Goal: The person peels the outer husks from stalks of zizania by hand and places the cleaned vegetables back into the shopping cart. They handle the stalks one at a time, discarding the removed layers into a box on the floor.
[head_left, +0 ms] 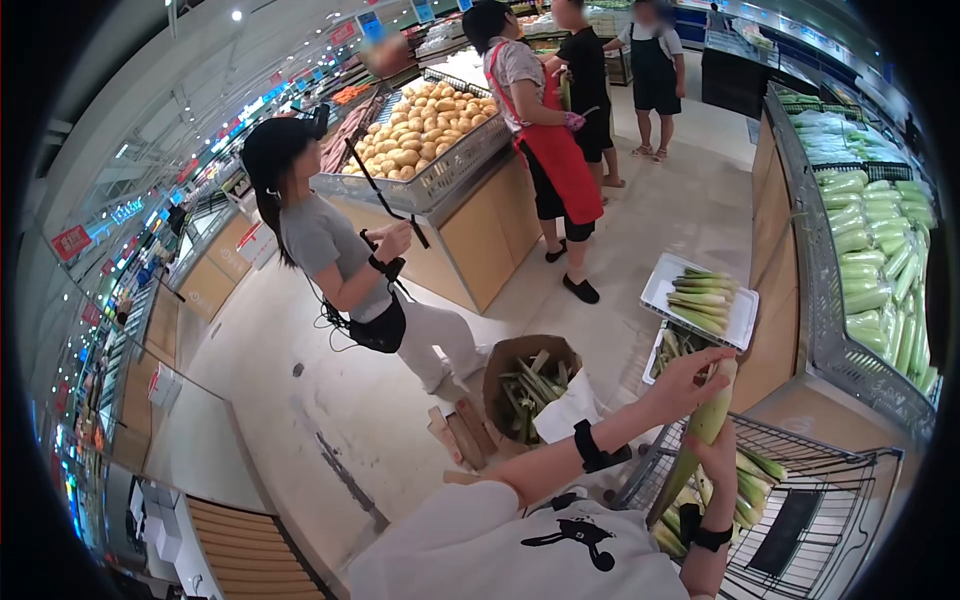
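A long, pale green vegetable stalk (711, 412) is held aslant over a wire shopping cart (822, 520). My right hand (714, 460) is wrapped around its middle. At the stalk's upper, whitish end, my left hand (692, 385) is closed with its fingertips on it. The lower part of the stalk runs down behind my right hand into the cart. More green-and-white stalks (752, 490) lie in the cart, partly hidden by my right forearm. Beyond my hands, a white tray (655, 283) holds several similar stalks (702, 300), with another container of greens below it.
A cardboard box (505, 365) of cut green pieces stands on the floor at my left, beside wooden blocks (462, 435). Shelves of bagged vegetables (865, 260) line the right. A person in grey (335, 250) and one in a red apron (555, 160) stand near a potato display (425, 130).
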Tool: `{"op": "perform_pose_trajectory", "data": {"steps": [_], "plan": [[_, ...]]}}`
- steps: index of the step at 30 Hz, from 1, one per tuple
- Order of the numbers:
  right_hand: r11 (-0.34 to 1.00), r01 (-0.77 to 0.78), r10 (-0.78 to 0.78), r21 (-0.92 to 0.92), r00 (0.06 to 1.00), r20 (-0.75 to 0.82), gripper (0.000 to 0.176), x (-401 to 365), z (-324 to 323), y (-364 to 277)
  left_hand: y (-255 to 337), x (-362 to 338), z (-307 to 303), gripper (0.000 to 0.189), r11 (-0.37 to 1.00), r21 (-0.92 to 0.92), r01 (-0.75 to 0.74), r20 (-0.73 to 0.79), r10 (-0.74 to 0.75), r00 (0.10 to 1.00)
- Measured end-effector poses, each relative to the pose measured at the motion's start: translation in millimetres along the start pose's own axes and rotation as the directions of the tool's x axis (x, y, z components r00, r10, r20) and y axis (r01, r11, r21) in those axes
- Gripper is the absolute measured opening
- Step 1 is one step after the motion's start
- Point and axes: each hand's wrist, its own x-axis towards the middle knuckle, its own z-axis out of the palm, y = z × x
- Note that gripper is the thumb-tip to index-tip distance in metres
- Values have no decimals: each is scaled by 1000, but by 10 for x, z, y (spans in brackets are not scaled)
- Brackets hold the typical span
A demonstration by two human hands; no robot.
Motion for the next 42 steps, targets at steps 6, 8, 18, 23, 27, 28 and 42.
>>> {"op": "perform_pose_trajectory", "data": {"steps": [6,8,18,23,27,28,42], "plan": [[998,22,-16,-61,995,96,30,101,22,-191,-112,-22,97,31,929,-297,220,-110,-263,959],[992,35,-25,-121,996,85,30,131,50,-204,-169,-46,122,30,934,-315,169,-181,-234,955],[972,-32,70,-233,985,159,39,293,47,-171,-125,-8,-184,28,954,188,234,-155,-207,966],[954,30,23,-299,985,172,44,294,72,-226,-118,-52,-285,27,919,361,159,-92,-135,987],[959,41,3,-281,988,155,45,237,128,-313,-133,-87,-250,26,894,430,123,-114,-81,990],[966,42,1,-257,986,166,45,230,128,-305,-125,-82,-235,27,882,452,135,-130,-85,988],[968,61,-29,-243,991,134,48,163,148,-299,-173,-84,-181,22,882,464,79,-133,-19,991]]}}
